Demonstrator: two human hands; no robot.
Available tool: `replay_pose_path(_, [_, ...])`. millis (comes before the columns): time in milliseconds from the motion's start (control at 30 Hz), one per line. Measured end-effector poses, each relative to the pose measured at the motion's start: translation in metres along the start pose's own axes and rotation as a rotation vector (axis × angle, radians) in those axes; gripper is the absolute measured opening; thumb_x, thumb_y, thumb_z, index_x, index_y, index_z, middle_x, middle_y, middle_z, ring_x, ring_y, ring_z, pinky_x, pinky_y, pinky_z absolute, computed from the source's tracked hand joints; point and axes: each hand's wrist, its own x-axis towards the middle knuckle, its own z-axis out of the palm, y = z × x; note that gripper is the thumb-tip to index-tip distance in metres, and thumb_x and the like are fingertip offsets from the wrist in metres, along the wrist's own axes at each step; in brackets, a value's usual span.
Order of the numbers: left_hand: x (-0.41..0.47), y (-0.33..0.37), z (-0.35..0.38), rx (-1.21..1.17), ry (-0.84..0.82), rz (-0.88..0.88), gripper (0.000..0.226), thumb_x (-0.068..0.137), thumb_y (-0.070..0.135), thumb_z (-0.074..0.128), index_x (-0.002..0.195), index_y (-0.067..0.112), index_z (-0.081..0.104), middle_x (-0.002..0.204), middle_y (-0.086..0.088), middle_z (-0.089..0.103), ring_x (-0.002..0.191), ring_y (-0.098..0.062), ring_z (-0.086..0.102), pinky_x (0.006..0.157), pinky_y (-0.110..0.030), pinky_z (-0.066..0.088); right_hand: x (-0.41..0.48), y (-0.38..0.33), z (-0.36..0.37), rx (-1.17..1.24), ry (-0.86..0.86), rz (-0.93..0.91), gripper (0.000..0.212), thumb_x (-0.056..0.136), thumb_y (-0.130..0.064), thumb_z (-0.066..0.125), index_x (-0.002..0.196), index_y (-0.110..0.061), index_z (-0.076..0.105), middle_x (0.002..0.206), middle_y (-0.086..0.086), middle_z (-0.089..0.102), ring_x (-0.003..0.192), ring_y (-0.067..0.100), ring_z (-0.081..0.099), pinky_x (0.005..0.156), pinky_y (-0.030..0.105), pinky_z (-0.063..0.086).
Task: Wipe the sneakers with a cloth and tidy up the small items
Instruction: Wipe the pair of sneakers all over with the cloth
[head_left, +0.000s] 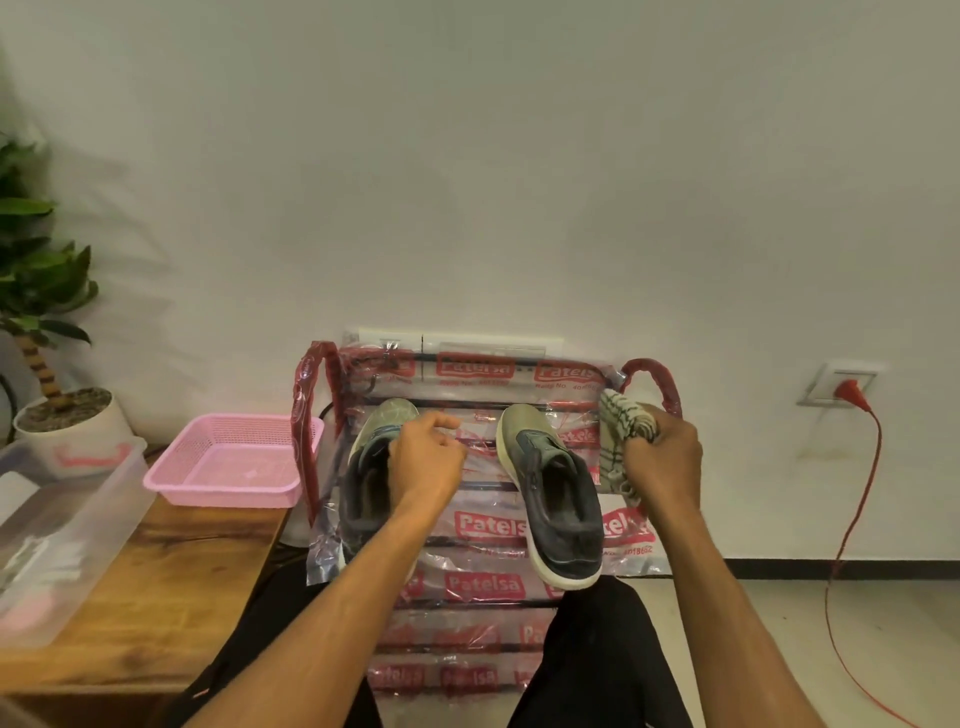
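Observation:
Two grey-green sneakers with white soles stand on a plastic-wrapped rack (483, 587) in front of me, toes toward the wall. My left hand (427, 457) hovers over the left sneaker (366, 467), fingers loosely curled, holding nothing that I can see. The right sneaker (550, 488) stands free between my hands. My right hand (662, 457) grips a white cloth with dark stripes (621, 426) at the rack's right side, beside the right sneaker.
A pink mesh basket (228, 460) sits on a wooden bench (156, 597) to the left, next to a clear plastic box (62, 525). A potted plant (47, 364) stands at far left. A red cable (852, 545) hangs from a wall socket at right.

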Motion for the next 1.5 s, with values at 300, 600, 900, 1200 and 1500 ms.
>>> replay_pose_path(300, [-0.002, -0.029, -0.042, 0.55, -0.007, 0.242, 0.04, 0.085, 0.029, 0.071, 0.122, 0.026, 0.058, 0.116, -0.001, 0.062, 0.102, -0.021, 0.06, 0.075, -0.033, 0.052, -0.026, -0.029, 0.046, 0.0, -0.173, -0.117, 0.04, 0.086, 0.008, 0.05, 0.11, -0.017, 0.071, 0.091, 0.002, 0.071, 0.074, 0.009, 0.064, 0.058, 0.026, 0.056])
replay_pose_path(600, [0.003, -0.028, -0.032, 0.543, -0.144, 0.172, 0.054, 0.089, 0.028, 0.067, 0.139, 0.025, 0.048, 0.129, -0.007, 0.061, 0.116, -0.028, 0.058, 0.09, -0.041, 0.048, -0.017, -0.03, 0.04, 0.056, -0.12, -0.076, 0.044, 0.087, 0.008, 0.052, 0.12, -0.017, 0.067, 0.106, -0.002, 0.069, 0.086, 0.01, 0.065, 0.07, 0.025, 0.058])
replay_pose_path(900, [0.008, -0.019, -0.033, 0.231, -0.06, 0.235, 0.044, 0.09, 0.011, 0.064, 0.132, 0.026, 0.057, 0.085, 0.0, 0.064, 0.073, -0.008, 0.06, 0.066, -0.022, 0.053, -0.013, -0.032, 0.037, 0.063, -0.1, -0.094, 0.051, 0.083, 0.012, 0.049, 0.121, -0.017, 0.067, 0.106, -0.005, 0.069, 0.097, 0.013, 0.064, 0.081, 0.028, 0.058])
replay_pose_path(1200, [0.001, -0.04, -0.022, -0.408, -0.063, -0.018, 0.042, 0.086, 0.002, 0.069, 0.116, 0.031, 0.064, 0.093, -0.006, 0.073, 0.076, -0.009, 0.071, 0.06, -0.016, 0.054, -0.034, -0.033, 0.057, -0.017, -0.22, -0.188, 0.031, 0.083, 0.007, 0.052, 0.093, -0.016, 0.071, 0.075, 0.0, 0.068, 0.068, 0.015, 0.063, 0.052, 0.032, 0.054])
replay_pose_path(1500, [0.009, -0.057, -0.036, -0.151, 0.031, -0.065, 0.041, 0.084, 0.016, 0.074, 0.122, 0.027, 0.063, 0.076, -0.005, 0.069, 0.068, -0.017, 0.066, 0.073, -0.044, 0.058, -0.06, -0.032, 0.1, -0.266, -0.353, -0.455, 0.034, 0.079, -0.003, 0.054, 0.1, -0.025, 0.071, 0.087, -0.009, 0.07, 0.081, 0.017, 0.063, 0.067, 0.036, 0.053])
